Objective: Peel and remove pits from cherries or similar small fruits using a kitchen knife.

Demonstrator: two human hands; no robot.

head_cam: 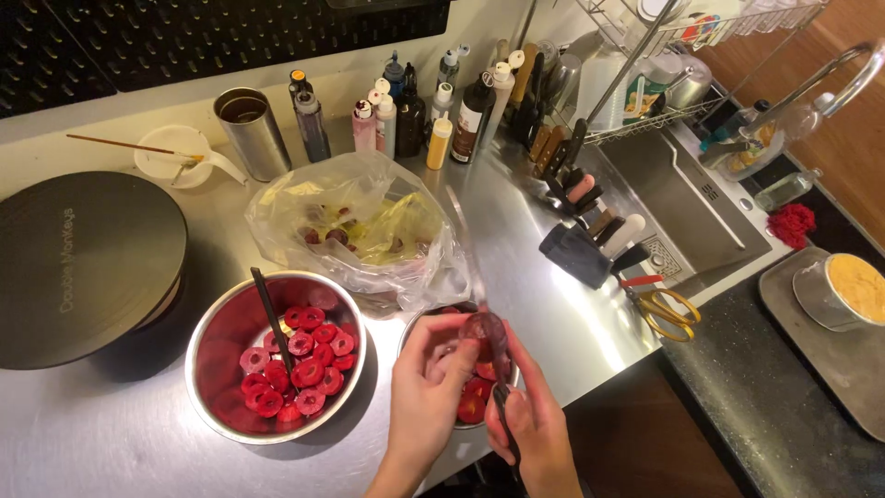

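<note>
Along the back of the steel counter (111,433): squeeze bottles (406,115) with white, orange and dark caps, plus a clear plastic bag (355,231) of scraps. Nearer: a metal bowl (207,369) of red fruit rings. Over a second bowl (410,334): left hand (429,397), grip closed around a dark red fruit (484,330); right hand (535,429), grip clamped on a knife (475,272).

Red fruit slices (300,369), yellow-handled scissors (666,309)
</note>
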